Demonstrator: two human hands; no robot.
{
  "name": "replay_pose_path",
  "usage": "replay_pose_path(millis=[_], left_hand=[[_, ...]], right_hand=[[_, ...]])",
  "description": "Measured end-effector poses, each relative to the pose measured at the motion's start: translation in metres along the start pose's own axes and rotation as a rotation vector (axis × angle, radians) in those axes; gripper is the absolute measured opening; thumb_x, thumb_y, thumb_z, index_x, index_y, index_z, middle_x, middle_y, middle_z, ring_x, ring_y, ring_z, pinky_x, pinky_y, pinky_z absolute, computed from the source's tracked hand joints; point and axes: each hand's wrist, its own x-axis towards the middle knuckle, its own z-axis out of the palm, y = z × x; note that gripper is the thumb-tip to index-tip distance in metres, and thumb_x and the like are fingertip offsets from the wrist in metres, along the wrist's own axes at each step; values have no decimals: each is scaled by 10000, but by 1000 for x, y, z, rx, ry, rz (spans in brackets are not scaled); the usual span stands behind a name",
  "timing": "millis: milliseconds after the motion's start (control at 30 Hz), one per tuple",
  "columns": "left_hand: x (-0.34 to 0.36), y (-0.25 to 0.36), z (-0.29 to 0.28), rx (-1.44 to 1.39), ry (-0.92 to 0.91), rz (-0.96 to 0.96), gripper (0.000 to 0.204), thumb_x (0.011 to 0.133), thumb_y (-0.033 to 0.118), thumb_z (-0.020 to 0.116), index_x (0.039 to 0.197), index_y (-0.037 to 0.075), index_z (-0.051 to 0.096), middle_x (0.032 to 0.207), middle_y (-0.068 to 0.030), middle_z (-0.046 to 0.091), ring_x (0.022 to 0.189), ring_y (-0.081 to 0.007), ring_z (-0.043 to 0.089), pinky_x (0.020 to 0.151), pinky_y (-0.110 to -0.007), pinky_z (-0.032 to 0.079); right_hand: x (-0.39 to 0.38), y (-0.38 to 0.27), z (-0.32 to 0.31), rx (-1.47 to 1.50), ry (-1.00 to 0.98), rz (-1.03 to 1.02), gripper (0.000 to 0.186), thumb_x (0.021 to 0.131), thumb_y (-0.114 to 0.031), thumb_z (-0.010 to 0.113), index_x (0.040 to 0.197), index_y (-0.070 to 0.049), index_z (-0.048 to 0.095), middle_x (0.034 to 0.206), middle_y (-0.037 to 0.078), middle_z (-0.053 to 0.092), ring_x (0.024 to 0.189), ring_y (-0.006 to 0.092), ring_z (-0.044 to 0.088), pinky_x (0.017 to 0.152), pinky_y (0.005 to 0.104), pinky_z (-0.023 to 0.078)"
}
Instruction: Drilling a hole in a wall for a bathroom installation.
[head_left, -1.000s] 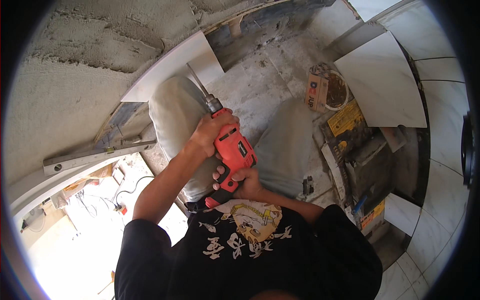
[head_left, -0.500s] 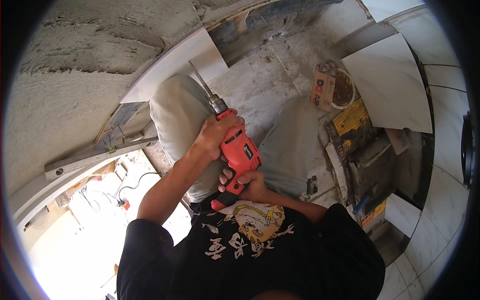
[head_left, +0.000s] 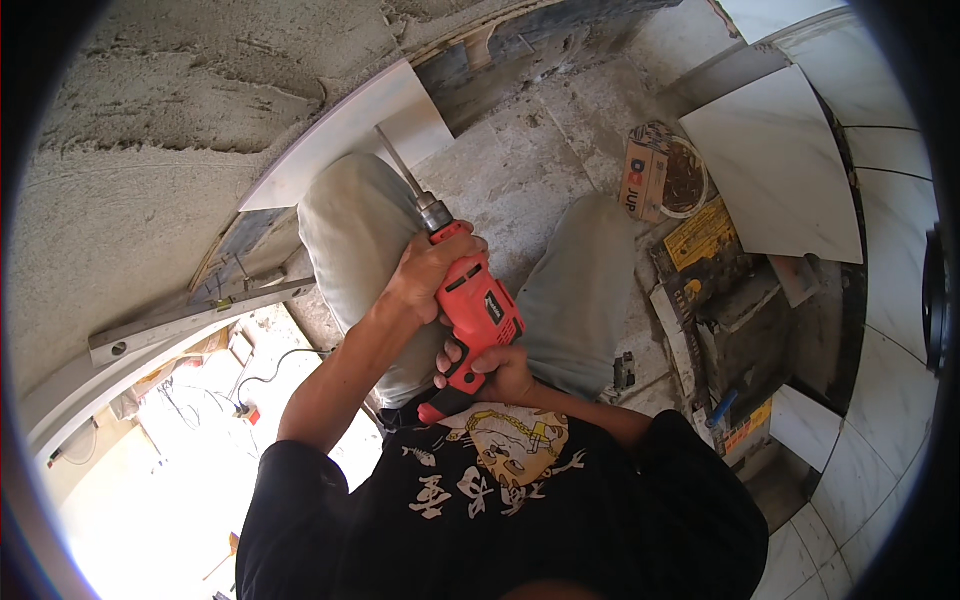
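A red power drill [head_left: 480,300] with a long metal bit [head_left: 400,160] slants across my lap, its bit toward the wall on the upper left. My left hand [head_left: 430,268] is wrapped round the front of its body, just behind the chuck [head_left: 434,212]. Round the black and red handle, close to my shirt, closes my right hand [head_left: 500,372]. Beyond my left knee a white tile [head_left: 405,105] leans by the rough wall. The bit's tip overlaps this tile in the view; whether they touch I cannot tell.
Right of my knees are an open cardboard box [head_left: 648,175], a large marbled tile [head_left: 775,160], and a dirty bucket-like container [head_left: 745,320] with a blue-handled tool [head_left: 722,408]. A metal level [head_left: 200,318] lies left, above a bright opening. Rough cement wall [head_left: 180,110] rises upper left.
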Motion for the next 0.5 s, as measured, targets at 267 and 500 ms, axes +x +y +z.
replay_pose_path(millis=[267,500], left_hand=[[-3,3,1,-4,16,-20,401,824,134,755,1147,19,546,950,-102,682,832,-191,671,726,-343,570],[-3,3,0,-9,-5,-18,411,827,134,750,1157,9,538,962,-110,680,856,-197,672,736,-344,570]], right_hand=[[-1,1,2,-2,1,-2,636,693,9,584,1314,-46,461,974,87,591,986,282,587,885,492,511],[-2,0,10,-22,42,4,679,695,22,583,1357,-55,452,1062,100,616,1074,302,617,914,485,537]])
